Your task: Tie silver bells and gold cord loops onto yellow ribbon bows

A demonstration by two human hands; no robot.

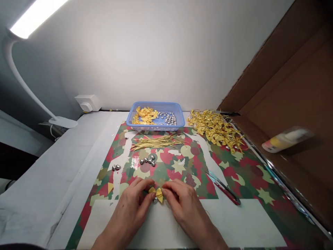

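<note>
A small yellow bow (159, 195) with a silver bell (155, 200) below it is held between my two hands, over the near part of the patterned mat. My left hand (134, 205) pinches the bow's left side with thumb and forefinger. On the other side, my right hand (183, 201) has its fingertips closed at the bow's right edge. Beyond the hands, several silver bells (147, 160) sit in a group, with two more bells (116, 167) to the left. A bundle of gold cords (156, 141) lies farther back.
A blue basket (156, 127) holds yellow bows and silver bells at the back. Right of it is a heap of finished yellow bows (215, 128). Scissors (225, 189) lie at right, near a glue bottle (283, 139). A lamp (63, 121) stands at left.
</note>
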